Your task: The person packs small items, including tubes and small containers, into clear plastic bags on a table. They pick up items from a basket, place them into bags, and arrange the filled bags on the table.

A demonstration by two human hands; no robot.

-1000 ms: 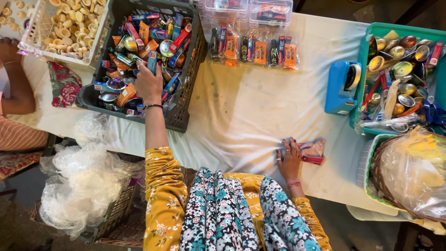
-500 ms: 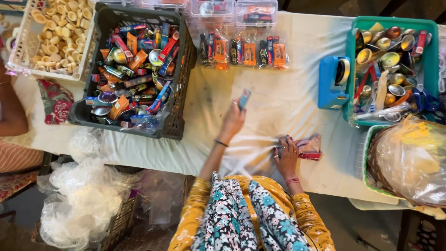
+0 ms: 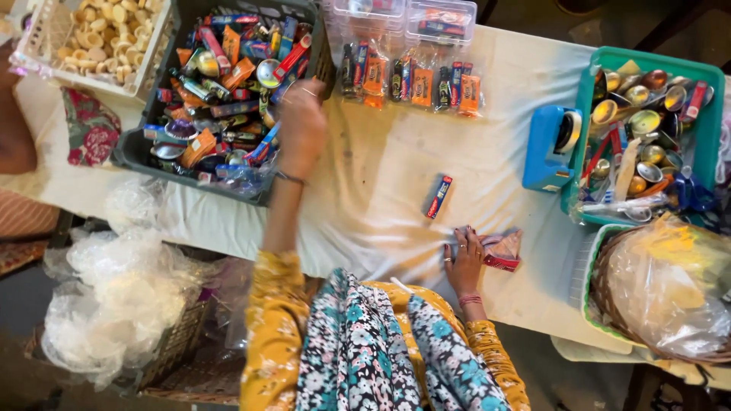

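Half a second ago the left hand was over the white cloth with a small blue and red packet in its fingers; now that packet lies alone on the white-covered table, and the hand has gone back up to the right edge of the dark crate of mixed packets and metal cups. It is blurred there — whether its fingers are apart or closed on anything cannot be told. Right of the loose packet, the right hand lies flat, fingers spread, pressing a small clear pouch with a red edge against the cloth. Farther right stand a blue tape dispenser and a green basket of metal cups.
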